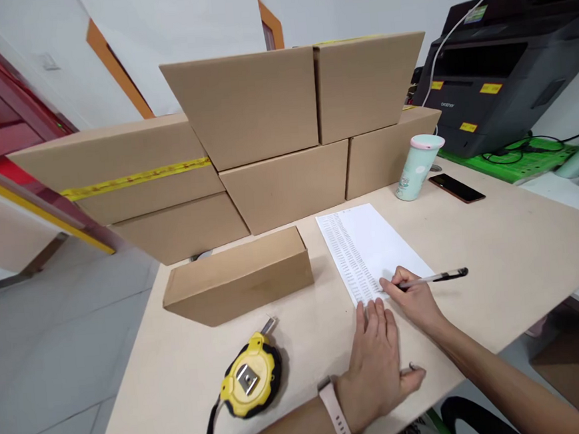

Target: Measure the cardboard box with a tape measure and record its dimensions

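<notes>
My right hand (415,299) is closed around a black and silver pen (437,276), its tip on the lower part of a white printed sheet (372,247). Flat on the table lies my left hand (378,364), fingers stretched out, fingertips resting on the sheet's near edge; a pale wristband is on that wrist. A yellow and black tape measure (252,377) lies just left of my left hand. Behind it sits a small closed cardboard box (239,278).
Several larger cardboard boxes (261,105) are stacked at the back of the light wooden table (511,233); one carries a strip of yellow measuring tape (136,179). A mint cup (418,167), a dark phone (456,188) and a black printer (513,72) stand at right.
</notes>
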`<state>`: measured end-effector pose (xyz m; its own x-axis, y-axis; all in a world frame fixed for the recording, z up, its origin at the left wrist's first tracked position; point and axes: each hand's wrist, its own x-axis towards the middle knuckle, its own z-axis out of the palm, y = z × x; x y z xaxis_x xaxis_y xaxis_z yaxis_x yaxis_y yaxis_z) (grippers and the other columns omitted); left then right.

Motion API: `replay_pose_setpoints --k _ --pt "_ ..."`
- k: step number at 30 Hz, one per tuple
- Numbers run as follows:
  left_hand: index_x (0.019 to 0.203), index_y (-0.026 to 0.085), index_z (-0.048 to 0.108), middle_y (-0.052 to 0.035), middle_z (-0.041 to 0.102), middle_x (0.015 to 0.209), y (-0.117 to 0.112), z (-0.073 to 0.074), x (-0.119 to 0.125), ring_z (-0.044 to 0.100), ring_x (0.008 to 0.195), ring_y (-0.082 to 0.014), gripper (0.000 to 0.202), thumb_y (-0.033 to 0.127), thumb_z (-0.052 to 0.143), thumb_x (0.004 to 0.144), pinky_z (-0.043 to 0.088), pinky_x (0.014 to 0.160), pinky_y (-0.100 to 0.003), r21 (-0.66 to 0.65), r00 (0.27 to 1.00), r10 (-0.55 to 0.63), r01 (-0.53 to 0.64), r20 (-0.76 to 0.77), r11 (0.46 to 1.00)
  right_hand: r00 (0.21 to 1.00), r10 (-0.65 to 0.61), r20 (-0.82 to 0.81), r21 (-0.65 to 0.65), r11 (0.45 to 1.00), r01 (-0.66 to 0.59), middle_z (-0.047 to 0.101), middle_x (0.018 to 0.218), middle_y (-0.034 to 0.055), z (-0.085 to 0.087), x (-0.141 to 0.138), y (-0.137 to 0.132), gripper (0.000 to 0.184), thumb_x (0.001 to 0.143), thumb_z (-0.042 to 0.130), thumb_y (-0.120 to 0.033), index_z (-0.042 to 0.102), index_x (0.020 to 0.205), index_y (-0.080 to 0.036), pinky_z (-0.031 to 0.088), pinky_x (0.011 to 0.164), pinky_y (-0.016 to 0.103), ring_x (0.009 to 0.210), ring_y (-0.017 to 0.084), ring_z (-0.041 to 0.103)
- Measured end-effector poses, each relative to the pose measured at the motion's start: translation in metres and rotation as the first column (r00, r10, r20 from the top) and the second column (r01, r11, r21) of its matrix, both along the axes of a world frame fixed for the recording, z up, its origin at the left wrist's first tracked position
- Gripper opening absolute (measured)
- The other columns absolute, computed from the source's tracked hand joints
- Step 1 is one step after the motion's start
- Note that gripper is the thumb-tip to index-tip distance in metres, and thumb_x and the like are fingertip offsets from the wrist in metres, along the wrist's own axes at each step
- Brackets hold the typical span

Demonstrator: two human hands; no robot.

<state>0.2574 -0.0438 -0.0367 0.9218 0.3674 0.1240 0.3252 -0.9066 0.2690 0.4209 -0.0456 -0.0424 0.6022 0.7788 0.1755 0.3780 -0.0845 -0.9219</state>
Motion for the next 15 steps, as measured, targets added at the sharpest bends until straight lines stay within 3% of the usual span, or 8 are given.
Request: replay_pose_setpoints --k 15 --pt "0.139 -0.009 0.026 -0.0315 0.035 0.143 -0.0016 0.0011 -0.0007 0.026 0.138 -0.0397 0.088 0.062 0.031 0.088 0.006 0.117 -0.051 0.114 1.0 0.0 -0.002 0.013 0.993 0.991 0.088 0.098 -0.076 0.994 -0.08 0.034 0.052 -0.0058 -0.0094 0.0007 0.0008 0.036 0.078 0.057 -0.041 0.034 0.057 -0.023 0.031 0.049 0.025 0.051 0.011 0.035"
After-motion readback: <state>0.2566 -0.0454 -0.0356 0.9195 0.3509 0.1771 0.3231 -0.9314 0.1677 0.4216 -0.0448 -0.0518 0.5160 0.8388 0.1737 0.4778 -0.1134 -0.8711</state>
